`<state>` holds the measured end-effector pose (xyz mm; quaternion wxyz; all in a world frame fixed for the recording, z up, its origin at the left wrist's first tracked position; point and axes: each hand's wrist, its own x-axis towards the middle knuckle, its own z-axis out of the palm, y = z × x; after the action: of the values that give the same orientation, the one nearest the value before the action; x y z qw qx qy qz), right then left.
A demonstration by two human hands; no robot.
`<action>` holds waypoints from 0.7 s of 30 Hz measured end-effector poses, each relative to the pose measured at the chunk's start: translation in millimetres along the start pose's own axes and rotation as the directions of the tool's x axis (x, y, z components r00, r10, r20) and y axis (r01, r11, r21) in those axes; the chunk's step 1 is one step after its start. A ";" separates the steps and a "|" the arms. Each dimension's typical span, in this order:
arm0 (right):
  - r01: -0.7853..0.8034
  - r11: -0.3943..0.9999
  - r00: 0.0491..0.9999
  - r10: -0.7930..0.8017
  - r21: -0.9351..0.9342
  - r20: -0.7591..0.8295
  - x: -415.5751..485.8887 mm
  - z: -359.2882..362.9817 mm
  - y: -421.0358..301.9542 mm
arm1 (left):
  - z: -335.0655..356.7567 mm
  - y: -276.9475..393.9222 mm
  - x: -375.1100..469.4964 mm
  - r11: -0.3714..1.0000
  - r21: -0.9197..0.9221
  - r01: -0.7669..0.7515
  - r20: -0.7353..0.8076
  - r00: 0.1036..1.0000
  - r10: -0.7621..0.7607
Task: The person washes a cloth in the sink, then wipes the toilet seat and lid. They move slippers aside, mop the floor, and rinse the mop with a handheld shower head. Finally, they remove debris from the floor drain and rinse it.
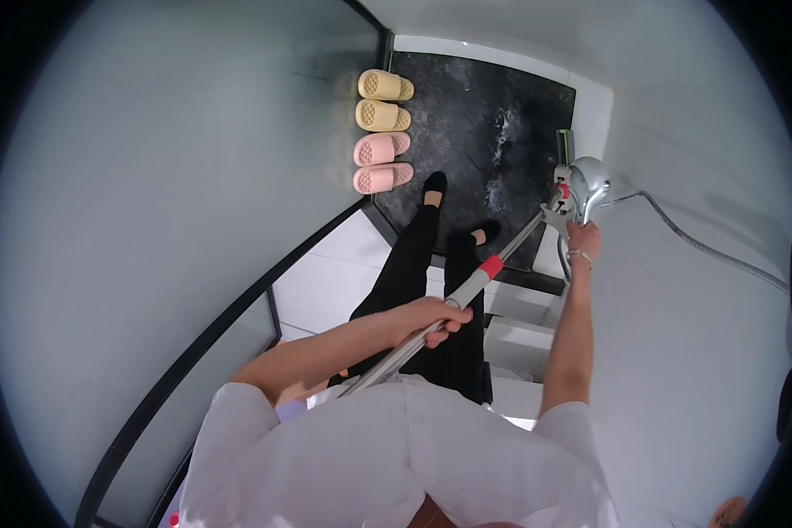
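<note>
My left hand (439, 319) is closed around the grey and metal pole of a mop (465, 290), which slants from my waist up to the right. The mop's head (563, 148), with a green strip and red parts, is raised near the right wall. My right hand (583, 239), with a bracelet at the wrist, grips the handle of a chrome shower head (589, 179) just beside the mop's head. A metal hose (693, 243) runs along the wall on the right. Whether water is flowing is not plain.
Yellow slippers (381, 115) and pink slippers (379, 148) line the left edge of the dark shower floor (465, 119). A glass panel with a black frame (237, 313) rises at left. White walls stand at right. Behind my legs is a white cabinet (518, 343).
</note>
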<state>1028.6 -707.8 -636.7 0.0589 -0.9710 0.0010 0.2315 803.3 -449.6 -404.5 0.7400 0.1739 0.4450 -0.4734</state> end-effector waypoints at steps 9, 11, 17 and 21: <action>0.060 0.993 0.989 -0.044 -0.106 0.144 39.7 -28.2 2.0 | -12.2 -70.2 -129.6 0.909 0.397 -0.129 -0.085 0.981 0.176; 0.068 0.997 0.993 -0.065 -0.031 0.096 39.2 -25.6 -18.7 | -8.9 -81.6 -150.9 0.952 0.292 -0.094 -0.154 0.977 0.144; 0.514 0.827 0.843 -0.537 0.228 0.045 18.8 -41.6 -123.7 | -25.2 -49.8 -117.3 0.992 0.040 -0.117 -0.098 0.988 0.121; 0.717 0.654 0.628 -0.756 0.240 0.185 -7.2 -42.7 -219.9 | -51.5 -9.6 -79.8 0.950 -0.266 -0.167 -0.095 0.985 0.146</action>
<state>1047.8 -494.6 -570.7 0.2174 -0.8382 -0.3881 0.3155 757.3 -375.8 -365.3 0.7750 0.1226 0.5180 -0.3406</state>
